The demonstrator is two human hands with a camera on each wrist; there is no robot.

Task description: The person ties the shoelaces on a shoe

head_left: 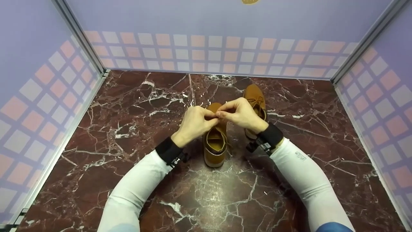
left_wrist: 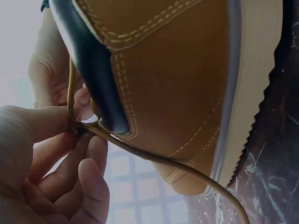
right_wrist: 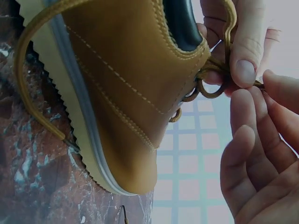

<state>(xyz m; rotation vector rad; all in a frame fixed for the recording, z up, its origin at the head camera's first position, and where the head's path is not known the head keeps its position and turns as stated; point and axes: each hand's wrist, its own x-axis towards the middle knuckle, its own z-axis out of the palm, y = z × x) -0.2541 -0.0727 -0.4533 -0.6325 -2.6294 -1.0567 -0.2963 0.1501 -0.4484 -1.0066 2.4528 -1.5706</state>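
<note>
A tan lace-up shoe (head_left: pixel 214 158) stands on the marble-patterned surface, heel toward me. Above its lacing my left hand (head_left: pixel 197 122) and right hand (head_left: pixel 239 114) meet at the fingertips. In the left wrist view, the thumb and fingers of my left hand (left_wrist: pixel 56 158) pinch a brown shoelace (left_wrist: pixel 154 156), whose free length hangs down along the shoe's side. My right hand (right_wrist: pixel 261 154) pinches the lace too, beside a loop (right_wrist: pixel 212 91) near the top eyelets. The dark collar lining (left_wrist: pixel 100 74) shows at the shoe's opening.
A second tan shoe (head_left: pixel 256 96), laced with a bow, stands to the right, partly behind my right hand and wrist. Lilac walls (head_left: pixel 206 48) with pink and white squares enclose the dark red marble surface (head_left: pixel 128 129) at the back and both sides.
</note>
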